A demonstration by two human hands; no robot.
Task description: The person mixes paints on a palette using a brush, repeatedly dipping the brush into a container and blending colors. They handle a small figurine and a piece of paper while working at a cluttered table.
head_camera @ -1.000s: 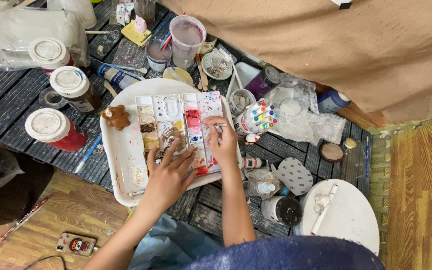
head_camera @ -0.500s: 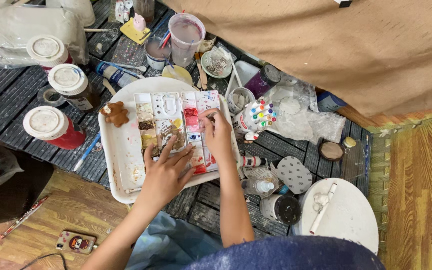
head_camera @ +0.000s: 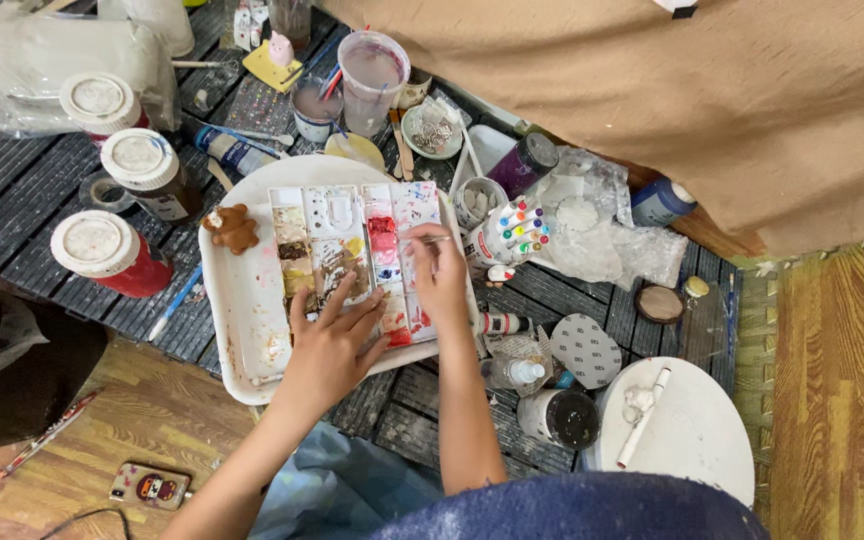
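Right hand [head_camera: 439, 272] pinches a thin paintbrush [head_camera: 422, 240], its long axis lying almost level across the view, tip pointing left over the pink and red wells of the white rectangular paint palette [head_camera: 357, 255]. Left hand [head_camera: 330, 340] rests flat, fingers spread and loose, on the palette's lower edge. The palette lies in a white plastic tray [head_camera: 242, 300], near a small brown bear figure [head_camera: 232, 228].
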